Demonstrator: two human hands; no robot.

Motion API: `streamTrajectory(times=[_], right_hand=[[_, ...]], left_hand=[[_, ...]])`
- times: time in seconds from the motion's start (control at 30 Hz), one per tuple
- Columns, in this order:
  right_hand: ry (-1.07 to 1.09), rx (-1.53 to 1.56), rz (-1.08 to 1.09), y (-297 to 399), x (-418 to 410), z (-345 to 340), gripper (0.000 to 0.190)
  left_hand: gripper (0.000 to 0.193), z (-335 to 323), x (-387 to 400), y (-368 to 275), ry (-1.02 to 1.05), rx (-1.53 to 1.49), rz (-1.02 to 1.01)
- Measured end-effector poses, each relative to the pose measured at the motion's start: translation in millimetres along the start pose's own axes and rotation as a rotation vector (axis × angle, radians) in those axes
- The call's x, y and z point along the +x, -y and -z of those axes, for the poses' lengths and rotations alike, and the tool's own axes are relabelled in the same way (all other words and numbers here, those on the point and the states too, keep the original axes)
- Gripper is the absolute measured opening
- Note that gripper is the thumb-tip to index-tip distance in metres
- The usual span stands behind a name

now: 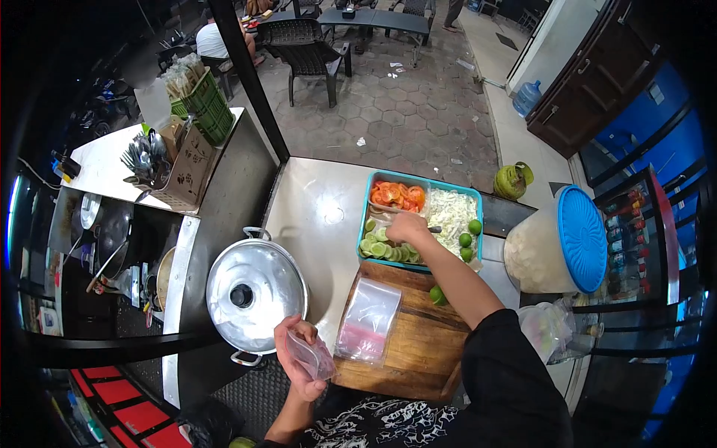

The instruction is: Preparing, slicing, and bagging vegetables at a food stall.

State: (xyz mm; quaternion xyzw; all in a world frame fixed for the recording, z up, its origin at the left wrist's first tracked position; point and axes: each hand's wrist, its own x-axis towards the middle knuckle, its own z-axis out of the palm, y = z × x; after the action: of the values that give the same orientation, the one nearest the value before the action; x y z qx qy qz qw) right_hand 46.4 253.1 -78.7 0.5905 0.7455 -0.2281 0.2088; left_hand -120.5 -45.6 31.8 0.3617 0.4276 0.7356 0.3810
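Note:
My left hand [297, 358] grips a small clear plastic zip bag [315, 361], its mouth spread apart, beside the lidded pot. My right hand [406, 228] reaches into a turquoise tray [359, 224], fingers pointing down and partly hidden. What they touch or hold cannot be made out. Cucumber slices [381, 246] lie just below that hand. Above it, sliced tomatoes [396, 195] fill a clear container, and shredded cabbage [445, 210] lies to the right. A dark handle [434, 229] shows by the wrist. Several green limes [465, 240] rest along the tray's right side.
A wooden cutting board [414, 347] bears a pack of clear zip bags [369, 319] and a lime [437, 295]. The aluminium pot [255, 285] stands left. At right is a large blue-lidded container [538, 246]. A cutlery basket [187, 173] sits on the left counter.

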Motion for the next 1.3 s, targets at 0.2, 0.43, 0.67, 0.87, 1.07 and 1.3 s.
streamTrajectory(times=[0.2,0.43,0.67,0.87,1.07,1.3], right_hand=[[-0.045,-0.006,-0.004,18.6,-17.1,8.8,0.052],[-0.043,0.165,0.045,-22.3,18.8,-9.9,0.045],[-0.113,-0.002,0.098,3.2,-15.1,1.5,0.049],[-0.132,0.006,0.065,4.7,-10.4,-3.6,0.041],[-0.182,0.323,0.172,-14.9,-4.9,-9.8,0.029],[-0.235,0.190,0.070,-22.3,-26.6,1.6,0.027]], left_hand=[[0.104,7.6,2.0,-1.7,-0.014,0.063,-0.040],[0.102,16.4,4.8,-7.7,0.008,0.065,-0.028],[0.102,23.5,6.0,-5.9,0.016,0.060,-0.036],[0.101,30.5,6.6,-6.5,0.009,0.046,-0.050],[0.102,34.5,5.0,-7.5,0.011,0.044,-0.028],[0.102,37.8,5.9,-7.6,0.006,0.027,-0.014]])
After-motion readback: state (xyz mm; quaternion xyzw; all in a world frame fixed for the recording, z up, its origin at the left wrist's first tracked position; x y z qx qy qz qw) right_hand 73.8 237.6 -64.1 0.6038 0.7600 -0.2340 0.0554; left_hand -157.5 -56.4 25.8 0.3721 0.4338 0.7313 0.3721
